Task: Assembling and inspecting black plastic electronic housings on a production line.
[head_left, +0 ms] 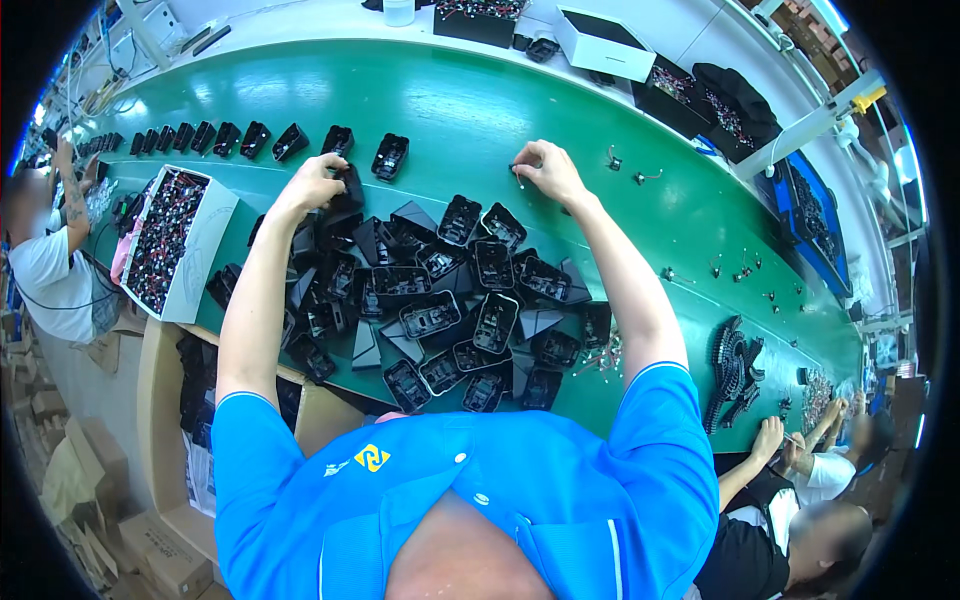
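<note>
My left hand (314, 186) is closed on a black plastic housing (347, 192) at the far edge of a large heap of such housings. The heap of open black housings (494, 266) lies on the green work surface (480, 110) in front of me, some face up, some turned over. Farther right, my right hand (550, 172) pinches a small part with a thin wire (519, 178), mostly hidden by the fingers. One upright housing (390, 157) stands between my hands, beyond the heap. Several small wired parts (614, 160) lie right of my right hand.
A row of black housings (226, 139) runs off to the far left. A white box of small wired parts (205, 235) stands left of the heap. Black curved strips (733, 375) lie at right. Co-workers sit at left (50, 260) and lower right (760, 540).
</note>
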Tool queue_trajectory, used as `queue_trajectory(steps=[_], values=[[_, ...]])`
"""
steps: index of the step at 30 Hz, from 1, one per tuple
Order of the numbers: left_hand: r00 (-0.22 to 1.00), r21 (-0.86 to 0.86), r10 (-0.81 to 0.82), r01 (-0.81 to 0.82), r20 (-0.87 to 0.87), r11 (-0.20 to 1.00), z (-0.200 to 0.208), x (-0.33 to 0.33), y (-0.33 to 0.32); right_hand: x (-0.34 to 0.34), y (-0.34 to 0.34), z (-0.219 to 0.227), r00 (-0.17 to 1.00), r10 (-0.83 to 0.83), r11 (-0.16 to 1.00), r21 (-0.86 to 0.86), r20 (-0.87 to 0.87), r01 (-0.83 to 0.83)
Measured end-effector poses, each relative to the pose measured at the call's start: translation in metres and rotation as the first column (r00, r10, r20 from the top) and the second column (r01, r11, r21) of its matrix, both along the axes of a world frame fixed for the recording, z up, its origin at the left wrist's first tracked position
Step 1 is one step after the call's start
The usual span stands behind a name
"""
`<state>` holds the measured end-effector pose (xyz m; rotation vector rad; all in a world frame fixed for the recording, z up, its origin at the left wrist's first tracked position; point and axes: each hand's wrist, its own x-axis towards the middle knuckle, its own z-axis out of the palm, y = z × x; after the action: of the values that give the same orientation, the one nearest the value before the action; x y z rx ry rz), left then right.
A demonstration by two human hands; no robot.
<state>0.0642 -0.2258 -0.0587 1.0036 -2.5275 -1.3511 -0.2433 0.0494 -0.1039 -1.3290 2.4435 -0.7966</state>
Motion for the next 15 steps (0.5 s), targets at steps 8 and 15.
queue_trajectory(steps=[8,15], values=[[0.828,0.518,0.311,-0.029,-0.468,0.855,0.028,0.033,0.047,-0.002,0.014,-0.015,0.964,0.067,0.986,-0.134,-0.258,-0.104],[0.606,0.844,0.588,0.369,-0.536,0.389,0.051,0.030,0.152,0.055,0.015,0.050,0.980,0.078,0.926,-0.350,-0.181,-0.139]])
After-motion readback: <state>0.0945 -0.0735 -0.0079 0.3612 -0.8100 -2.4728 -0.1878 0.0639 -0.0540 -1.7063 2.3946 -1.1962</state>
